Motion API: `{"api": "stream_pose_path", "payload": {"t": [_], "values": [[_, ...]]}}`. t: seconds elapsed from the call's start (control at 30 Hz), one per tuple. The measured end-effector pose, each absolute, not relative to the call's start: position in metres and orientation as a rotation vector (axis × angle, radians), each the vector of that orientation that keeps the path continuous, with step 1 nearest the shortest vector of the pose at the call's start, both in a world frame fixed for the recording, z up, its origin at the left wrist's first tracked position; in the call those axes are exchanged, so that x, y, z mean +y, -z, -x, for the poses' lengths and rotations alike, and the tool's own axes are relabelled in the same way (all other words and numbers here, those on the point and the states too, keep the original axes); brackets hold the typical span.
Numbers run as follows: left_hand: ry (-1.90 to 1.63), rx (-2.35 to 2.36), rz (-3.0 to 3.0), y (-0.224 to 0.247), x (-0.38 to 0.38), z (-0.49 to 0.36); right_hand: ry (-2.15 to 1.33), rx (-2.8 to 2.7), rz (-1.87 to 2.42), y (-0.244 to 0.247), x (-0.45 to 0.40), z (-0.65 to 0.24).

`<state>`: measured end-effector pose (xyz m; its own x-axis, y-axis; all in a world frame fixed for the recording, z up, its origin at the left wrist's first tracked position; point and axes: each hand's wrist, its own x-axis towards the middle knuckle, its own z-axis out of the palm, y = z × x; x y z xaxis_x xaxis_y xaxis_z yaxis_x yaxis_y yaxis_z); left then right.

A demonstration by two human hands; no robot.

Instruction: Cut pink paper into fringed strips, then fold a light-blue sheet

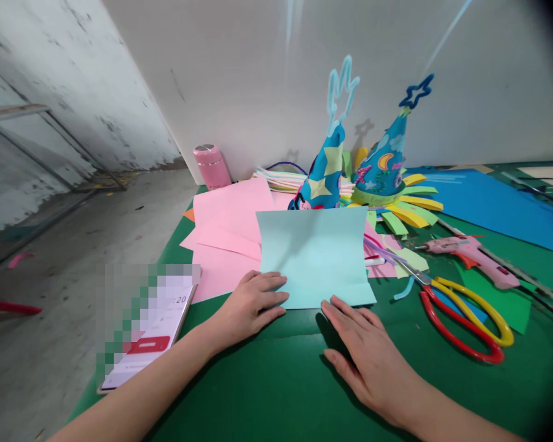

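A light blue sheet of paper [313,258] lies in the middle, its near strip flat and the rest rising away from me. My left hand [258,301] rests on its lower left corner with the fingers stretched out. Near the bottom edge is my right hand [354,344], fingers extended and thumb apart; its fingertips reach the paper's edge. Behind the sheet stands a blue cone hat [325,178] with yellow stars, its lower part hidden. Pink paper [230,215] lies to the left, partly under the blue sheet.
Scissors [465,313] with red and yellow handles and a pink glue gun [474,255] lie at right. Another decorated cone hat [382,162] and a pink bottle [212,166] stand at the back. A phone [156,331] lies at the table's left edge.
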<state>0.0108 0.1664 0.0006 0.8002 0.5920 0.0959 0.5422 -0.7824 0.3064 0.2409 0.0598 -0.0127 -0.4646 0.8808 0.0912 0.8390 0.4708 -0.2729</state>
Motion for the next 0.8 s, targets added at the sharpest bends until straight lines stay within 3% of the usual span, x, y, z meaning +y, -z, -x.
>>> {"api": "stream_pose_path", "payload": {"t": [0.33,0.8], "values": [[-0.417,0.85,-2.653,0.0076,0.1684,-0.0087,-0.206,-2.492,1.451,0.0151,0.0612,-0.2415],[-0.341,0.818,-2.658,0.0044,0.1637,-0.0032,-0.19,-2.518,1.479,0.0147,0.061,-0.2403]]}}
